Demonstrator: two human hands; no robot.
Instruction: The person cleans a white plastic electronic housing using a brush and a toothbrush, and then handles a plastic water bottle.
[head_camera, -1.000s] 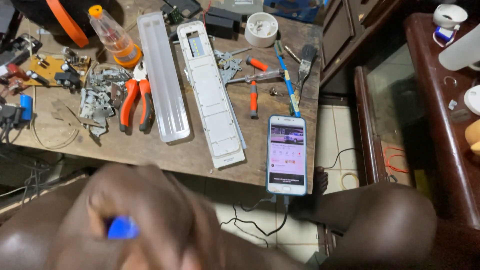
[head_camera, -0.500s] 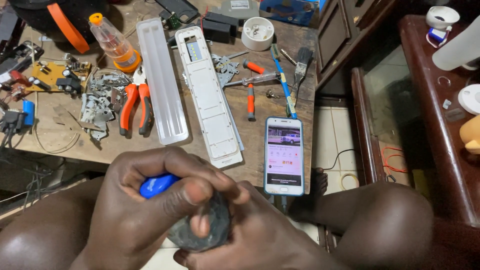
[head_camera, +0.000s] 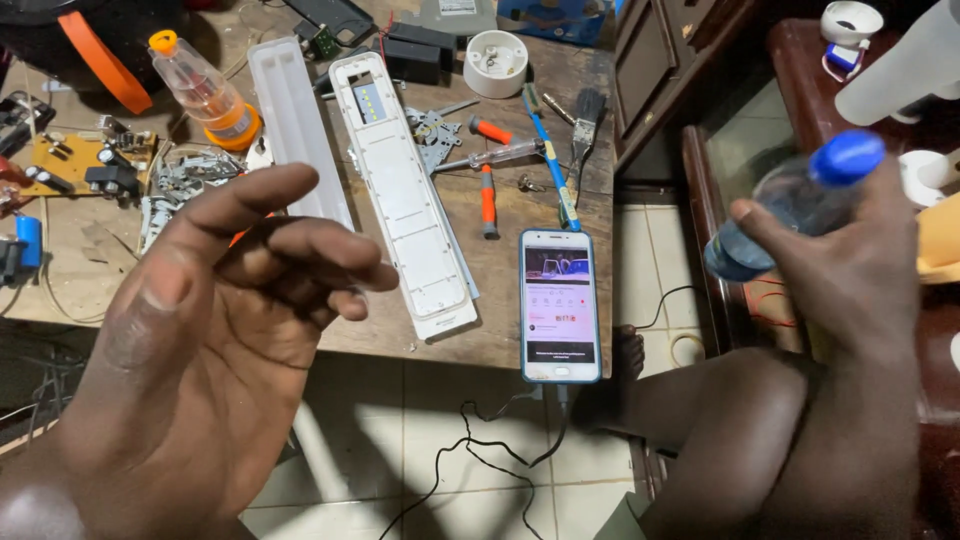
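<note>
Head view: since the earlier frame the two hands, then clasped together around a dark bottle low in the middle, have separated. The left hand (head_camera: 215, 340) now hangs released at near left, palm up and fingers loosely curled, holding nothing, above the near edge of the wooden surface (head_camera: 500, 330). The right hand (head_camera: 850, 270) has swung to the far right and grasps a small clear bottle (head_camera: 780, 215) with a blue cap (head_camera: 848, 156), tilted so the cap points up and to the right, over the dark cabinet at the right edge. On the surface, a smartphone (head_camera: 560, 305) with a lit screen lies at the near edge, a black cable (head_camera: 480, 455) trailing from it onto the tiled floor. Left of the phone lies a long white lamp housing (head_camera: 405, 200), and beside that a translucent cover strip (head_camera: 295, 130). Farther left sit a clear bottle with an orange cap (head_camera: 200, 85) and a circuit board (head_camera: 85, 165). Beyond the phone lie an orange-handled screwdriver (head_camera: 487, 195), a blue tool (head_camera: 553, 160) and a white round fitting (head_camera: 497, 62).
</note>
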